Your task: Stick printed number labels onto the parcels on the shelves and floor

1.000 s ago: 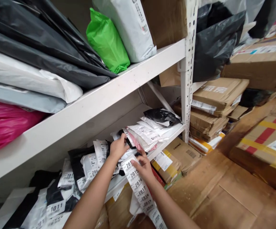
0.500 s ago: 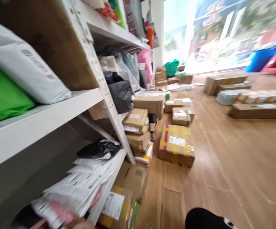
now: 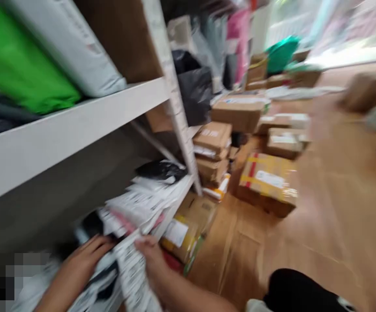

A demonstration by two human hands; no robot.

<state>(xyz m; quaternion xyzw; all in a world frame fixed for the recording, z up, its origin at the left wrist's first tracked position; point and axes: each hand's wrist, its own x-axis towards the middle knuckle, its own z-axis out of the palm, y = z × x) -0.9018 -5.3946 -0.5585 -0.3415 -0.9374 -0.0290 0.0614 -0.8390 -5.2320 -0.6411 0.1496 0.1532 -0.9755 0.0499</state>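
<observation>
My left hand (image 3: pixel 82 258) lies with fingers stretched over the small parcels (image 3: pixel 142 201) on the lower shelf. My right hand (image 3: pixel 152 255) pinches the top of a long white strip of numbered labels (image 3: pixel 132 277) that hangs down past the shelf edge. The picture is smeared by motion. White, pink and black mailers are piled right behind both hands.
A white metal shelf board (image 3: pixel 77 125) runs above, carrying a green bag (image 3: pixel 21 65) and a grey-white mailer (image 3: pixel 77 47). Cardboard boxes (image 3: pixel 212 149) are stacked beyond the upright. A yellow-taped box (image 3: pixel 267 182) sits on the wooden floor. A dark knee (image 3: pixel 298 288) shows bottom right.
The view swung right toward the room and has come partly back down. Both hands are in sight again at the lower shelf, still at the label strip.
</observation>
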